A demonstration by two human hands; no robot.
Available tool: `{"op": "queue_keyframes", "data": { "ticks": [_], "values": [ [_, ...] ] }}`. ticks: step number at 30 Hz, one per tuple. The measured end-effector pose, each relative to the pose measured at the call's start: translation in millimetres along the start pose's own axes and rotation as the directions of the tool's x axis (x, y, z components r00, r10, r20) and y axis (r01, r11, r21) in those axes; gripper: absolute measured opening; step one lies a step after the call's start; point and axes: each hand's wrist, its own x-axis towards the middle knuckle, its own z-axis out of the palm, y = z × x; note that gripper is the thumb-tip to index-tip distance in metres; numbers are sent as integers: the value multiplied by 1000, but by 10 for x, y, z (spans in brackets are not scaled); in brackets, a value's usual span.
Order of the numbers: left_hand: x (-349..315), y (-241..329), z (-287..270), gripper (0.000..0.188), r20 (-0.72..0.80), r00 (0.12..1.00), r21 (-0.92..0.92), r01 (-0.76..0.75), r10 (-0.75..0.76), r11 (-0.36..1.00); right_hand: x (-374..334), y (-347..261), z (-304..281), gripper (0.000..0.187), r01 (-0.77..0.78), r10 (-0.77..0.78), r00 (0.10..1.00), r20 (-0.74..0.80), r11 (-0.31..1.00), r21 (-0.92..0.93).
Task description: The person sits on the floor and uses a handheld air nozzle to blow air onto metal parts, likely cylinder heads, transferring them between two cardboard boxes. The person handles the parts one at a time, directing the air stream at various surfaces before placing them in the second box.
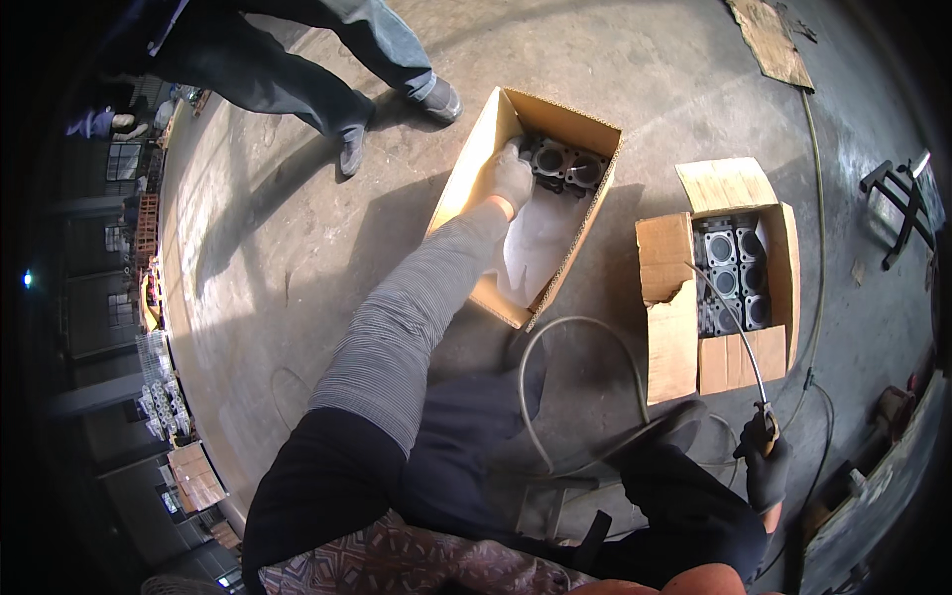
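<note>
My left hand [510, 177], in a grey glove, reaches into a tall open cardboard box [459, 188]. Its fingers close on the left end of a dark metal cylinder block [583, 171] with round bores; the fingertips are partly hidden. White plastic sheeting [540, 243] lies in the same box, nearer to me. Down at the right, my right hand [767, 474] in a dark glove grips an air blow gun [770, 428]. The gun's long, curved metal tube extends over a second open carton [666, 342], which holds several grey cylinder blocks [725, 283].
A pale hose [526, 382] loops over the concrete floor between the boxes and my legs. Another hose [819, 297] runs along the right. Someone's legs [332, 104] stand at the upper left. A flat cardboard piece [772, 42] and a black metal frame [900, 210] lie to the right.
</note>
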Motion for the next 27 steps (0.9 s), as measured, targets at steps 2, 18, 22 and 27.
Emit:
{"op": "queue_keyframes", "data": {
  "ticks": [2,18,22,27],
  "values": [
    [-65,91,-117,33,-35,998,43,-57,58,997,-5,31,-20,22,6,-6,1000,0,1000,9],
    [237,-65,103,23,36,996,310,-89,82,946,-38,237,-28,22,-25,26,999,-27,999,32],
    [347,-125,177,23,6,999,252,-44,44,967,-29,237,-10,21,-27,27,1000,-1,998,59],
    [482,-231,300,25,155,928,529,-367,339,765,-21,197,27,20,-56,56,998,-28,998,19]
  ]
}}
